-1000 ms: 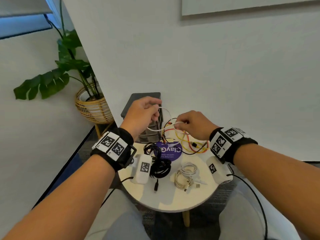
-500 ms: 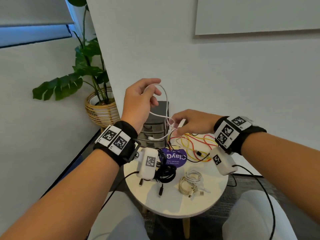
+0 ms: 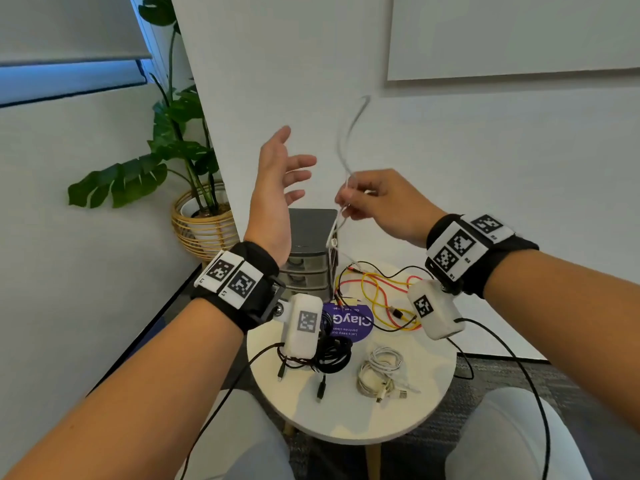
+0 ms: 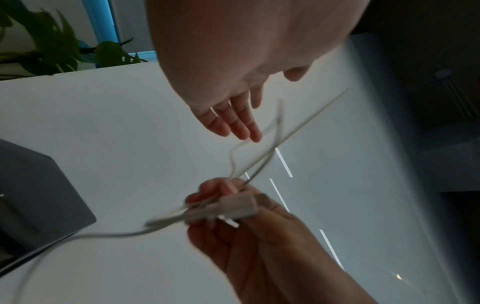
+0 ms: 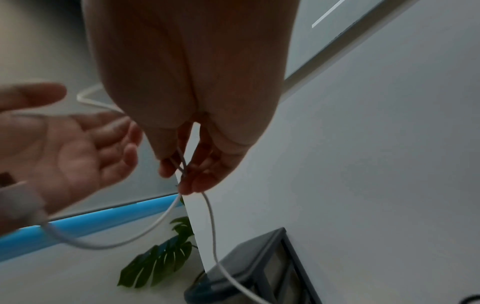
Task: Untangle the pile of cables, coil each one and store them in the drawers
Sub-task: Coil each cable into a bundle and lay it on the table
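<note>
My right hand (image 3: pixel 347 201) pinches a thin white cable (image 3: pixel 347 140) in the air above the grey drawer unit (image 3: pixel 309 237). One blurred stretch of the cable whips upward and another hangs down beside the drawers. In the right wrist view my fingers (image 5: pixel 187 176) pinch the white cable (image 5: pixel 210 218) where it crosses itself. My left hand (image 3: pixel 294 168) is raised just left of it, palm open, fingers spread, holding nothing. The left wrist view shows the left hand's fingers (image 4: pixel 233 125) straight above my right hand (image 4: pixel 228 207), with the cable's connector (image 4: pixel 233 206) there.
On the round white table (image 3: pixel 346 427) lie a tangle of red, yellow and black wires (image 3: pixel 377 296), a coiled black cable (image 3: pixel 334 353), coiled white cables (image 3: pixel 381 374) and a purple sticker (image 3: pixel 349 322). A potted plant (image 3: pixel 194 202) stands left, and a white wall is close behind.
Both hands have risen. My left hand has let go of the white cable and opened. My right hand has lifted the cable clear of the coloured wires, its free part swinging up.
</note>
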`<state>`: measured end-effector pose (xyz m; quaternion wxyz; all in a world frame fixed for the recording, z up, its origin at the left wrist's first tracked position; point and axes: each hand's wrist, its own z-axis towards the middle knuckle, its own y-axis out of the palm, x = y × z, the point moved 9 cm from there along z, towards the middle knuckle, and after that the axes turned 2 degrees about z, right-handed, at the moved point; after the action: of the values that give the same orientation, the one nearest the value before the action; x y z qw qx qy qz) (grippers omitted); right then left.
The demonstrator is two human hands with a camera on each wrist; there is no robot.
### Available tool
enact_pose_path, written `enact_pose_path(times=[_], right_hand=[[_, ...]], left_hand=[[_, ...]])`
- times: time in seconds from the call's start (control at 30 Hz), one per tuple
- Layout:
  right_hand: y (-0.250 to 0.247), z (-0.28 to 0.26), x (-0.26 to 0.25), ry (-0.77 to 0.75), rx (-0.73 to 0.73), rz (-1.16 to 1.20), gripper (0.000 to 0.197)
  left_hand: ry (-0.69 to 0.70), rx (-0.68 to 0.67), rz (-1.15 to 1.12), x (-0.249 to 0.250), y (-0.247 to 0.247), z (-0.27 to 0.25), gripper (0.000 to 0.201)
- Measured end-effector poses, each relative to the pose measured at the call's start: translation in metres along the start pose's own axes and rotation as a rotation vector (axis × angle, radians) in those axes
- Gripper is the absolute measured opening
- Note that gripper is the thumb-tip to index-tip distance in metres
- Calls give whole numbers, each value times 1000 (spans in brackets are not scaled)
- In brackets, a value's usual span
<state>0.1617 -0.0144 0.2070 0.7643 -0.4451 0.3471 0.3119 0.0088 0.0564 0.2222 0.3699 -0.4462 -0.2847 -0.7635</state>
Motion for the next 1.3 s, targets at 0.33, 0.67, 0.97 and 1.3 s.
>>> enact_pose_path(times=[0.33, 0.67, 0.97, 1.3], right_hand=[[-36, 9, -60, -152, 217, 278, 24], [-87, 3, -33, -53, 453, 587, 21], [-70, -12, 11, -20, 361, -29, 18], [71, -102, 78, -83, -471, -792, 37]], left_hand=[[-231, -329, 442, -60, 22, -5, 55], [-398, -468, 340, -94, 10, -32, 35], [-560, -454, 384, -115, -2, -49, 27], [-467, -371, 60, -63, -22, -24, 32]])
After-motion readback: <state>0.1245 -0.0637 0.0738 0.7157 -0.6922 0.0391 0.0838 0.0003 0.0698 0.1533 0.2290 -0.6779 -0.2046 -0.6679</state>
